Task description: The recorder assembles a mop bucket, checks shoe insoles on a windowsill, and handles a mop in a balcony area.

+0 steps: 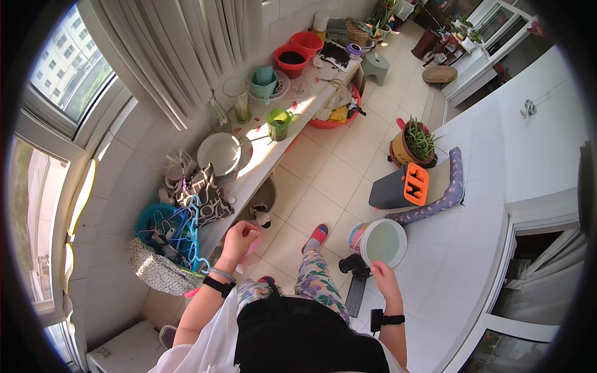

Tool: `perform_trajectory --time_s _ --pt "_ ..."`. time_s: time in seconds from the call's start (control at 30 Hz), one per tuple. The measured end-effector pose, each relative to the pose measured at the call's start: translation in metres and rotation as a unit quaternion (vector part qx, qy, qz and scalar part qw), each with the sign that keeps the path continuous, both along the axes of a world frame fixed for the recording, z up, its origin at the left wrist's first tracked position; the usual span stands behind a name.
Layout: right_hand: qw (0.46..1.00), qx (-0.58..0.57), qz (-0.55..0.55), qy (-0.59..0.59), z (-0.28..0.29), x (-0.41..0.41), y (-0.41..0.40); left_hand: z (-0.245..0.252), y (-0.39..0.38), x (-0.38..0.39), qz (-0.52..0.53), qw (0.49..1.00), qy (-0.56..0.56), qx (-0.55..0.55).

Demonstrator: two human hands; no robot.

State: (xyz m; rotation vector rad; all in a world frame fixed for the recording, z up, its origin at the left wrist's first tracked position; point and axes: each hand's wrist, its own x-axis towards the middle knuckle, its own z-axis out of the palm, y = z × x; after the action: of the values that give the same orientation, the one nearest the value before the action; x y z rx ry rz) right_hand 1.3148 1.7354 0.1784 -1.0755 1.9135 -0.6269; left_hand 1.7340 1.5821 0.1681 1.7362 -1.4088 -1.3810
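Observation:
My left hand [239,243] is raised in front of the shelf's near end, its thumb and fingers drawn together. A pink, partly see-through thing [254,243] shows against its fingertips; whether the hand holds it is unclear. At the right, my right hand [385,280] has its fingers bent near the rim of a white bucket [402,252] with cloudy liquid in it. A black object [353,265] appears beside the right fingertips, and I cannot tell if they grip it. Below that object lies a narrow grey strip [356,298].
Left, a long shelf [261,161] carries a white basin [219,154], a green jug [279,125] and red pots [291,60]. Hangers fill a blue tub [156,217]. Beyond the bucket stand a grey-and-orange container [392,189] and a potted plant [419,140].

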Motion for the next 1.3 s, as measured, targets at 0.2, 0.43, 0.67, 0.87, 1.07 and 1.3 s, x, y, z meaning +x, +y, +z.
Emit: perform_trajectory --time_s 0.2,0.43,0.67,0.87,1.07,1.3 --pt "0.998 -0.007 0.050 -0.034 0.009 -0.084 -0.141 0.028 -0.075 -0.100 0.040 0.998 0.004 -0.053" --pt "0.983 -0.044 0.151 -0.100 0.035 -0.109 -0.288 0.074 -0.172 -0.236 -0.040 0.994 0.021 -0.101" --pt "0.942 -0.068 0.296 -0.141 0.069 -0.096 -0.419 0.080 -0.270 -0.299 -0.092 0.986 0.065 -0.122" --pt "0.934 -0.058 0.322 -0.142 0.071 -0.109 -0.527 0.058 -0.372 -0.335 -0.073 0.982 0.168 -0.055" --pt "0.945 -0.041 0.268 -0.186 0.058 -0.125 -0.630 0.065 -0.480 -0.363 -0.086 0.970 0.228 0.004" --pt "0.962 -0.044 0.159 -0.216 0.029 -0.157 -0.742 0.065 -0.559 -0.342 -0.008 0.989 0.108 -0.105"
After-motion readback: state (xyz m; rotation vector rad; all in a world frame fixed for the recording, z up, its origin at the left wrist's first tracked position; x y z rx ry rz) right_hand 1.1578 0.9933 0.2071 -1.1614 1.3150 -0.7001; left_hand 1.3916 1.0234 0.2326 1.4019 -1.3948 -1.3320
